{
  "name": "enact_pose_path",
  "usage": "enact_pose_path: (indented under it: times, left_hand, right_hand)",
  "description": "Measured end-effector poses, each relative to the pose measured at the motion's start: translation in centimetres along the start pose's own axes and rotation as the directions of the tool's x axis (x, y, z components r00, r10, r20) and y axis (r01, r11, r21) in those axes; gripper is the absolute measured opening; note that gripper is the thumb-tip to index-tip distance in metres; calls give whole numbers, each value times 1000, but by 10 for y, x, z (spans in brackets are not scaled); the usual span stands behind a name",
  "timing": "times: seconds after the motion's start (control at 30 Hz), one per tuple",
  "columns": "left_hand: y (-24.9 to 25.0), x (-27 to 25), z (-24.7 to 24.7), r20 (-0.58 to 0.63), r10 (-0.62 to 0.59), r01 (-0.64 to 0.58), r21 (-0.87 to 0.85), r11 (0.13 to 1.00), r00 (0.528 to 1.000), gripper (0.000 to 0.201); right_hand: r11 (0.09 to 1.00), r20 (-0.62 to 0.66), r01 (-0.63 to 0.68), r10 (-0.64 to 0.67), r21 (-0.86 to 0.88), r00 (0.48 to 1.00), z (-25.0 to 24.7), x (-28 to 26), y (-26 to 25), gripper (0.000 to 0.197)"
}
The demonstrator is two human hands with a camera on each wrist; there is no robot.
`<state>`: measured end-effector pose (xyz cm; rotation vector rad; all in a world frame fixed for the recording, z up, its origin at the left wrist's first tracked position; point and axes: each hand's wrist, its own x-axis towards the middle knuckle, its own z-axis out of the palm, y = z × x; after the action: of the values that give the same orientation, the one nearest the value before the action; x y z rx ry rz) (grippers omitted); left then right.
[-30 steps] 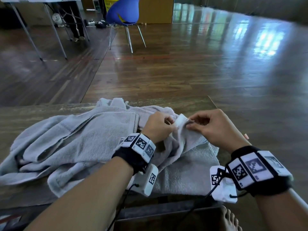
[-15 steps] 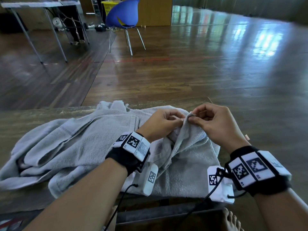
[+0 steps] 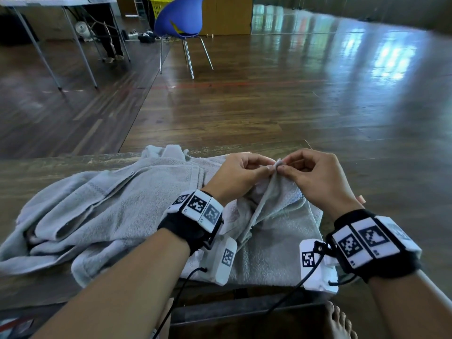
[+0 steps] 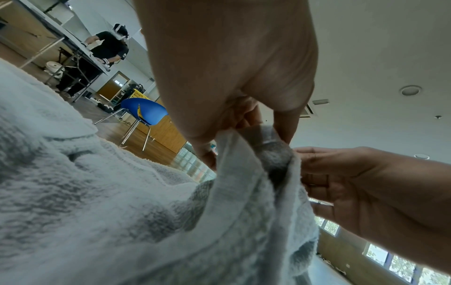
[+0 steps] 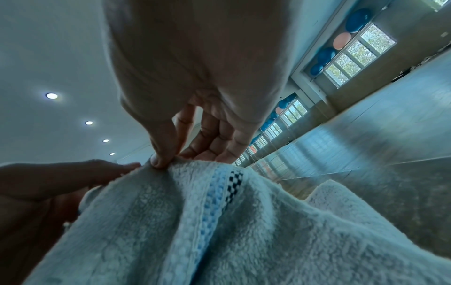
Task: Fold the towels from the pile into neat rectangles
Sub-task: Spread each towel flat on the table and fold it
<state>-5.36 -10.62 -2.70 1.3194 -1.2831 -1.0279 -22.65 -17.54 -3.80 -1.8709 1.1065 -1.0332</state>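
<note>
A heap of pale grey towels [image 3: 102,206] lies across a low wooden table [image 3: 49,165]. Both hands meet over its right part and pinch the same raised corner of one grey towel [image 3: 271,204]. My left hand [image 3: 241,173] grips the edge from the left, thumb against curled fingers [image 4: 244,115]. My right hand [image 3: 310,177] pinches it from the right between thumb [image 5: 162,152] and forefinger. The towel [image 5: 219,221] hangs down from the pinch in folds and carries a light blue woven stripe. The towel [image 4: 244,202] drapes between both hands in the left wrist view.
The table's far edge [image 3: 269,149] and right corner lie just beyond the hands. Wooden floor stretches ahead. A blue chair [image 3: 179,20] and a folding table [image 3: 61,6] with a person behind it stand far off. A bare foot [image 3: 338,321] shows below right.
Both hands have lifted the pinched towel corner upward and away from me, pulling the cloth into a taller ridge. The two hands stay close together on it.
</note>
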Motion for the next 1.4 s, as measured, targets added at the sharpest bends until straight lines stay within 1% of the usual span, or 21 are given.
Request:
enact_pose_path:
  times: [0.07, 0.13, 0.2, 0.23, 0.33, 0.37, 0.47, 0.6, 0.67, 0.8, 0.87, 0.97, 1.1, 1.23, 1.4]
  left_hand:
    - [0, 1, 0, -53, 2, -2, 1, 1000, 999, 16]
    - [0, 3, -1, -106, -25, 21, -34, 999, 994, 10]
    - [0, 5, -1, -123, -52, 46, -54, 997, 991, 15]
    - [0, 5, 0, -116, -64, 57, -57, 997, 991, 15]
    - [0, 5, 4, -87, -57, 51, -73, 996, 995, 3]
    - [-1, 5, 4, -84, -49, 43, -77, 996, 995, 5]
    - [-1, 5, 3, -77, -37, 30, -91, 995, 996, 18]
    - [-2, 4, 3, -103, 39, -47, -77, 996, 994, 19]
    - [-3, 4, 3, -109, 49, -57, -76, 995, 993, 18]
    - [-5, 4, 2, -92, 43, -53, -105, 993, 995, 20]
    - [-6, 4, 2, -86, 43, -56, -149, 987, 995, 23]
    - [-8, 3, 2, -116, 25, -52, -236, 970, 993, 21]
    - [-10, 4, 4, -114, -10, -27, -315, 949, 993, 19]
    - [-12, 4, 5, -96, -33, -5, -368, 930, 995, 18]
    - [-11, 4, 4, -69, -42, 12, -392, 920, 997, 19]
  right_hand:
    - [1000, -20, -5, 5, 0, 1000, 0, 0, 0, 11]
    - [1000, -48, -4, 4, 0, 999, -2, 1, 0, 13]
    - [1000, -51, -6, 6, 13, 999, -2, 1, 0, 13]
    - [1000, -44, -4, 5, 21, 999, -2, 1, 0, 14]
    - [1000, -25, 7, -6, 27, 1000, 0, 0, -1, 13]
    - [1000, -19, 8, -7, 29, 1000, 0, 0, -1, 12]
    - [1000, -12, 21, -20, 24, 1000, 0, 0, -2, 8]
    - [999, -37, 30, -29, 28, 999, 0, -2, -4, 8]
    - [999, -44, 29, -27, 27, 999, 0, -2, -4, 8]
    - [998, -47, 33, -31, 48, 998, 1, -3, -4, 11]
    - [997, -47, 41, -38, 60, 998, 1, -3, -5, 12]
    - [995, -64, 60, -55, 86, 996, 2, -3, -6, 12]
    - [990, -100, 43, -30, 134, 995, 2, -1, -6, 10]
    - [991, -117, 24, -9, 134, 993, 3, -1, -4, 10]
    - [993, -136, 13, 3, 113, 991, 2, -1, -4, 10]
